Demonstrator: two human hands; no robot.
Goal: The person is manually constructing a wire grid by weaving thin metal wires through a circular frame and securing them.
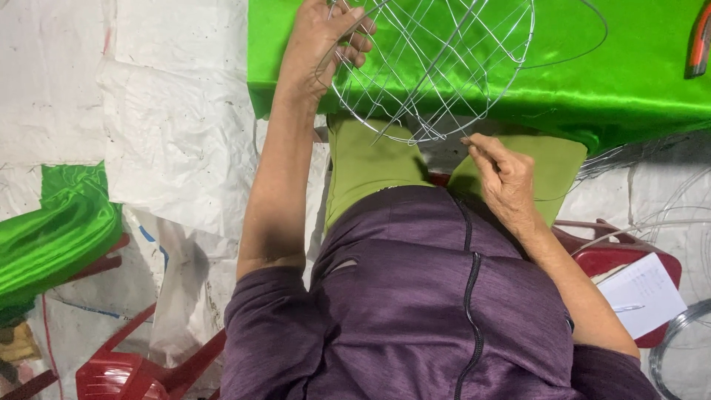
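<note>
Wire frame [437, 67]: round dome-like cage of thin metal wire, held over the green satin cloth [629, 81] in front of the knees; open ring rim faces down toward the lap, no clear long axis.
Left hand [318, 48]: grip clenched on the frame's rim at its left side, fingers curled through the wires.
Right hand [503, 174]: at the frame's lower edge, fingertips pinched together at a wire end; whether they grasp it, cannot tell.
Nearby: red plastic stool [629, 255] with white paper [644, 292] at right, wire coils [681, 348] beside it.
</note>
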